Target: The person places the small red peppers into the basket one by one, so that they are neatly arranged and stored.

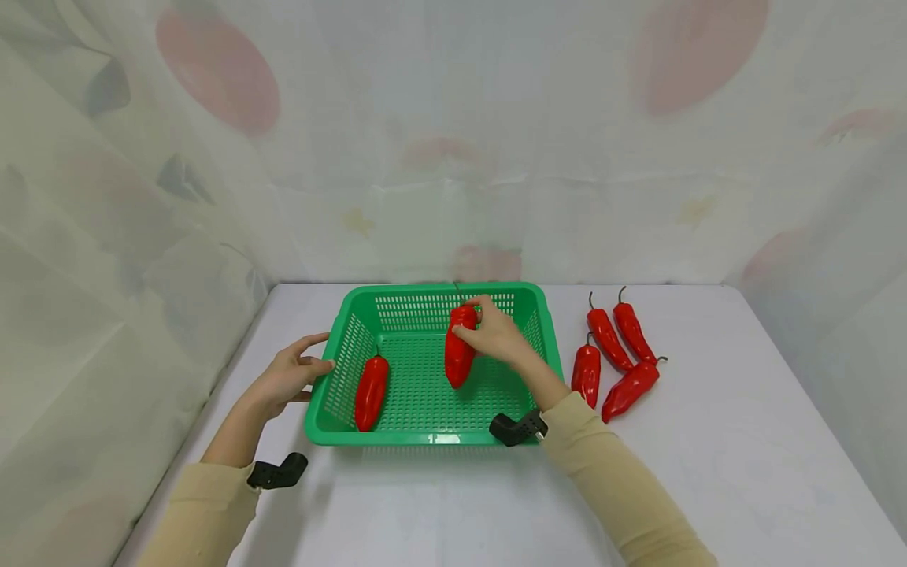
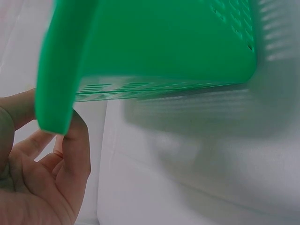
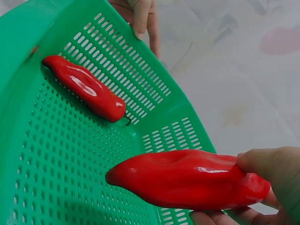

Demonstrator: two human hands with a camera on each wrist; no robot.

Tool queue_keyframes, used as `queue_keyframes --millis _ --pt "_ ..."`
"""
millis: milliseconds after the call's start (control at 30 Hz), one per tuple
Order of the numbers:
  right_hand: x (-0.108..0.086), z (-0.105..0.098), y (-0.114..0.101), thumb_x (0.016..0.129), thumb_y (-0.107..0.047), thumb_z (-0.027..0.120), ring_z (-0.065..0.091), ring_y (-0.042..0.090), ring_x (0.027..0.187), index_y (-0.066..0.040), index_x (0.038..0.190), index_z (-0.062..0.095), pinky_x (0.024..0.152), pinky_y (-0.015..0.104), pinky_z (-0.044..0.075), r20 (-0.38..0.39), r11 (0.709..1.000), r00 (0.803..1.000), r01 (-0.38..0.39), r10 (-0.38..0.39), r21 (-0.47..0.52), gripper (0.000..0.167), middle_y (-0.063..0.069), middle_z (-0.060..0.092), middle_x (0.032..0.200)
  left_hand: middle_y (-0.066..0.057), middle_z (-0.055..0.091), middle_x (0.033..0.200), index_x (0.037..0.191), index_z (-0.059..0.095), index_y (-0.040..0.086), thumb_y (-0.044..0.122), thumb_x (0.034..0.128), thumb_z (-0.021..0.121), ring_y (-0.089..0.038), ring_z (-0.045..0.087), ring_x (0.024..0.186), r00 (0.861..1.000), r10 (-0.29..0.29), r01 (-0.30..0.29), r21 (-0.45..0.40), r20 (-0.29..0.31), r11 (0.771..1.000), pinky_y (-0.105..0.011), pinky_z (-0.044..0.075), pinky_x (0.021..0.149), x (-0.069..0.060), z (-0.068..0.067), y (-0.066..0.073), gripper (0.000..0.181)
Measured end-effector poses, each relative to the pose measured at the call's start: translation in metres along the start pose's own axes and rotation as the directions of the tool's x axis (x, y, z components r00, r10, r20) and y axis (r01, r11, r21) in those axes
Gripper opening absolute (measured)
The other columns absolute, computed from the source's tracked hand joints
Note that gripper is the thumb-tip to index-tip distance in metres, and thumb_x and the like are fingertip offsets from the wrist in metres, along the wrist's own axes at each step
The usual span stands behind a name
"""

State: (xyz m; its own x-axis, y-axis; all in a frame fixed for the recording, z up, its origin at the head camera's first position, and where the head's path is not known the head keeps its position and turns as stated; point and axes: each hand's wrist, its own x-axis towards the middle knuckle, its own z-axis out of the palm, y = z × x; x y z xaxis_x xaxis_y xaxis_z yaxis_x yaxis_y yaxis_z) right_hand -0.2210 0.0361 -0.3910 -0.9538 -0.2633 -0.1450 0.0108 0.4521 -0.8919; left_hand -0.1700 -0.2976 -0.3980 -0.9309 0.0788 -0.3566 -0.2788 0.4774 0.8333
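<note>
A green basket (image 1: 425,439) stands on the white table with one red pepper (image 1: 372,392) lying at its left side. My left hand (image 1: 283,378) grips the basket's left rim, thumb on top and fingers outside, as the left wrist view also shows at the rim (image 2: 58,70). My right hand (image 1: 496,335) pinches a second red pepper (image 1: 460,346) near its stem end and holds it over the basket, tip downward. In the right wrist view this held pepper (image 3: 187,180) is between thumb and fingers, with the other pepper (image 3: 86,86) beyond it.
Several red peppers (image 1: 634,335) lie in a group on the table (image 1: 708,441), just right of the basket. A pale patterned curtain (image 1: 439,118) hangs behind the table and along its sides.
</note>
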Motion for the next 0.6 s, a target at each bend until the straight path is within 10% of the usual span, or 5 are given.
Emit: queue_keyframes --millis 600 --pt "0.008 0.024 -0.009 0.087 -0.016 0.062 0.063 0.029 0.089 -0.009 0.128 0.036 0.054 0.031 0.055 0.077 0.999 0.997 -0.004 0.001 0.046 0.049 0.019 0.055 0.118 -0.018 0.057 0.105 0.148 0.019 0.018 0.022 0.0929 0.055 -0.021 0.062 0.084 1.0 0.001 -0.001 0.0 0.001 1.0 -0.044 0.053 0.076 0.001 0.001 0.001 0.065"
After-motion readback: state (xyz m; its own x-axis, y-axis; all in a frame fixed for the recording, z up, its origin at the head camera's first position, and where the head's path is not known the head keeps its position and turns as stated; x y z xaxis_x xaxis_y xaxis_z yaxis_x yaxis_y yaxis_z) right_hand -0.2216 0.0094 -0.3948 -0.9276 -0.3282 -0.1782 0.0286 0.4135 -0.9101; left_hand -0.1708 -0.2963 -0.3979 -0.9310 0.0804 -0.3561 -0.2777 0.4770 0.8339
